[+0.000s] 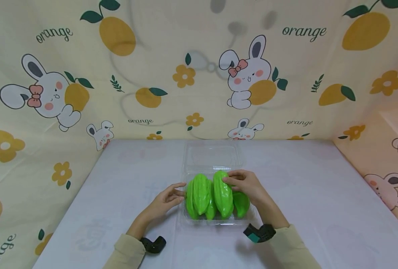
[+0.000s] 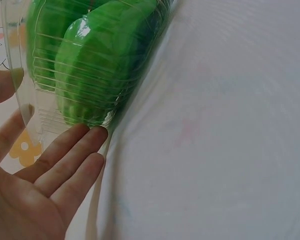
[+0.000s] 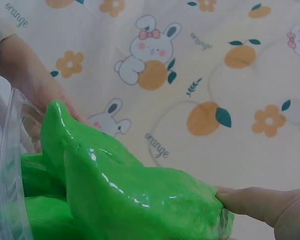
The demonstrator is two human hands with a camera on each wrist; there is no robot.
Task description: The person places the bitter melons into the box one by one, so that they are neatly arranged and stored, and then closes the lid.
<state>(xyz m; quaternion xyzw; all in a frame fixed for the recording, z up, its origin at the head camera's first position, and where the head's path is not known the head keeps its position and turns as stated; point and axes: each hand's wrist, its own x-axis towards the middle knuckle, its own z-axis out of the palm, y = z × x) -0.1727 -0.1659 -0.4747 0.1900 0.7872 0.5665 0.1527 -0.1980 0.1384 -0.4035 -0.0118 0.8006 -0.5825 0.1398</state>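
Note:
Several glossy green ridged fruits, long with tapered ends, sit in a clear plastic clamshell box (image 1: 215, 222). My right hand (image 1: 247, 185) pinches the far end of one green fruit (image 1: 224, 198), which lies on top of the others; in the right wrist view the thumb (image 3: 250, 202) presses on its end. At the box's left side is my left hand (image 1: 166, 200), its fingers extended. Seen from the left wrist, fingertips (image 2: 96, 134) touch the ridged clear wall below a green fruit (image 2: 87, 65). Fingers under the right-hand fruit are mostly hidden.
The box's lid (image 1: 213, 155) stands open behind it, toward the back of the table. A white cloth (image 1: 135, 168) covers the table. Curtains printed with rabbits and oranges (image 1: 185, 45) close off the back and both sides.

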